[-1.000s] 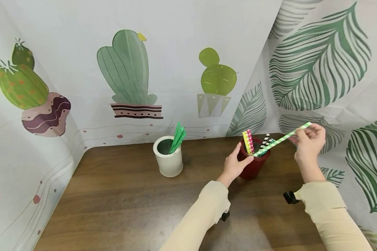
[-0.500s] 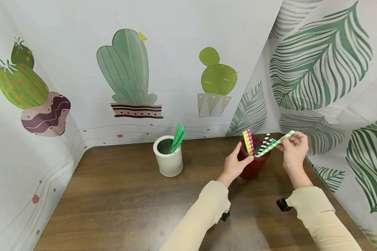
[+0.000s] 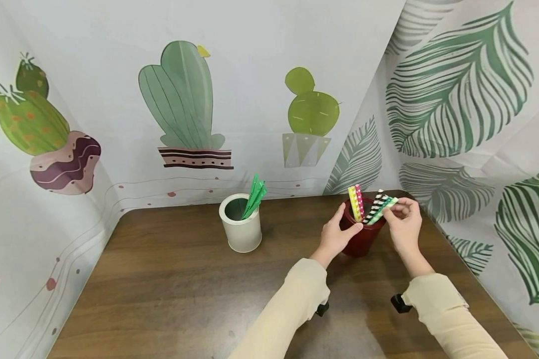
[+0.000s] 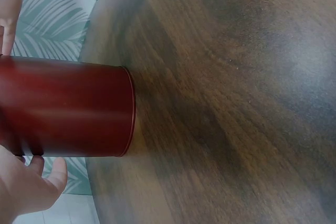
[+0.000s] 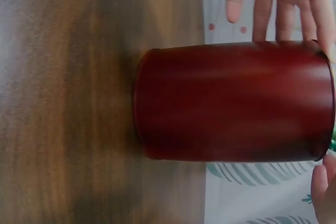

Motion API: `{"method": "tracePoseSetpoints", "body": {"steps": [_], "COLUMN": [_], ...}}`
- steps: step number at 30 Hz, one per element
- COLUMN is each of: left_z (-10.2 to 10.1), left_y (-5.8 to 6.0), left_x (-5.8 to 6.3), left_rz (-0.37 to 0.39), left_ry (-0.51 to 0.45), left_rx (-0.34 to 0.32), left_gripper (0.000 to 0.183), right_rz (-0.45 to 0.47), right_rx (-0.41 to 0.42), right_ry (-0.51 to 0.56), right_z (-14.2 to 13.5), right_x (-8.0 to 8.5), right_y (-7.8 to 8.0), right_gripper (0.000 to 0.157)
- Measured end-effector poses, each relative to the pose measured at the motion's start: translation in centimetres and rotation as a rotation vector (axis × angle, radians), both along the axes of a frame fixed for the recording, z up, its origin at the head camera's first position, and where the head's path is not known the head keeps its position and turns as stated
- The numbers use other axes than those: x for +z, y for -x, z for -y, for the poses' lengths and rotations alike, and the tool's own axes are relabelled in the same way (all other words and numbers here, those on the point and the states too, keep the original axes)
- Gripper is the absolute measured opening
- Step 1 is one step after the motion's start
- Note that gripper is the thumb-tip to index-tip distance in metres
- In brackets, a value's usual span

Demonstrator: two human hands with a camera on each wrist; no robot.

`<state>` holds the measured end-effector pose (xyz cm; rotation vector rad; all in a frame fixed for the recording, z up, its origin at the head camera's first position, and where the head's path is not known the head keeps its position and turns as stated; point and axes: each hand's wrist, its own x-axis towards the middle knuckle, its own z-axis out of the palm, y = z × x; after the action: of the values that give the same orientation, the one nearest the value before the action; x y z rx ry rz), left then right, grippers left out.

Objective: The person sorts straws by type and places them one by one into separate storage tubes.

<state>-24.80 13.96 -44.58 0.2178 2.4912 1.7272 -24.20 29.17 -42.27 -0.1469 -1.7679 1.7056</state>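
A dark red cup (image 3: 357, 245) stands at the table's right back, holding yellow (image 3: 354, 203), pink (image 3: 360, 203), black-and-white striped (image 3: 375, 203) and teal paper straws. My left hand (image 3: 334, 235) holds the cup at its left side, thumb at the front rim and fingers spread along the wall. At the right rim my right hand (image 3: 405, 227) pinches the top end of a light-green striped paper straw (image 3: 377, 216), whose lower part is inside the cup, hidden. Both wrist views show the cup's smooth side (image 4: 63, 108), with fingers (image 5: 283, 17) against it.
A cream-white cup (image 3: 244, 235) with several green straws (image 3: 254, 200) leaning right stands to the left on the brown wooden table (image 3: 170, 279). Printed cloth with cacti and leaves hangs behind and beside the table.
My right hand has moved left and down toward the red cup, and the light-green straw has slid deeper into it. My left hand stays in place on the cup.
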Motion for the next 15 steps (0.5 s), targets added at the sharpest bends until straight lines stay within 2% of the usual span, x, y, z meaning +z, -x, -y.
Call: {"method": "tracePoseSetpoints", "body": {"steps": [3, 8, 11, 15], "left_z": [0.08, 0.18, 0.25, 0.34], "left_y": [0.04, 0.08, 0.11, 0.18], "left_x": [0.04, -0.05, -0.10, -0.14], "left_rz": [-0.001, 0.011, 0.011, -0.001], "left_ry": [-0.003, -0.002, 0.004, 0.015], "left_rx": [-0.002, -0.002, 0.003, -0.001], "left_gripper": [0.068, 0.068, 0.069, 0.069], "right_rz": [0.090, 0.194, 0.208, 0.169], "right_rx": [-0.039, -0.037, -0.011, 0.009], "right_ry": [-0.086, -0.187, -0.204, -0.179], "right_z": [0.34, 0.32, 0.13, -0.27], "right_x": [-0.01, -0.24, -0.32, -0.34], "right_y": [-0.19, -0.33, -0.50, -0.76], "right_gripper": [0.032, 0.037, 0.038, 0.037]}}
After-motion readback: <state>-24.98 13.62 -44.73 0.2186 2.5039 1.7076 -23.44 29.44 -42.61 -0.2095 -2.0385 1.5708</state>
